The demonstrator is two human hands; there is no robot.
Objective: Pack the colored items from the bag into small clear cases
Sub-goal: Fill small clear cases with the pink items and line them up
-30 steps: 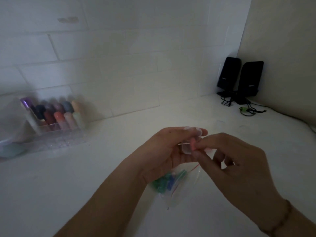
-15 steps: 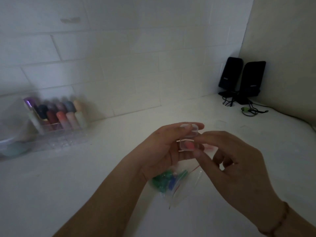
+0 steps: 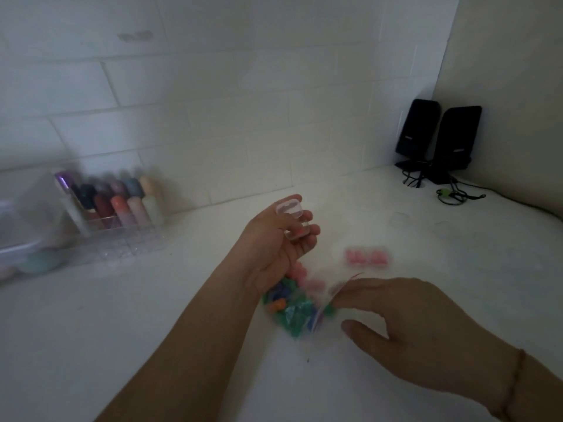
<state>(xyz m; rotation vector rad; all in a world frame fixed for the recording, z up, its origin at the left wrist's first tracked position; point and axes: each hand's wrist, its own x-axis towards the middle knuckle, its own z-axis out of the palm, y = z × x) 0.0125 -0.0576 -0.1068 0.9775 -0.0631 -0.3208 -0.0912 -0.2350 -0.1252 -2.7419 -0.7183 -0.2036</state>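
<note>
My left hand [image 3: 275, 248] holds a small clear case [image 3: 294, 222] between its fingertips, lid up, with a pink item inside. Below it a clear zip bag [image 3: 294, 309] of green, blue and orange items lies on the white counter. My right hand [image 3: 426, 336] hovers low at the bag's right edge, its fingers reaching toward the bag mouth; the blur hides whether they pinch anything. A few loose pink items [image 3: 367, 257] lie on the counter to the right of the left hand.
A clear organiser [image 3: 115, 208] of coloured tubes and a clear lidded box [image 3: 21, 226] stand at the back left by the tiled wall. Two black speakers [image 3: 438, 138] with cables sit in the back right corner. Two more clear cases [image 3: 399, 219] lie faintly behind.
My right hand has left the case and dropped down to the bag's right edge. The left hand still holds the case, now raised a little.
</note>
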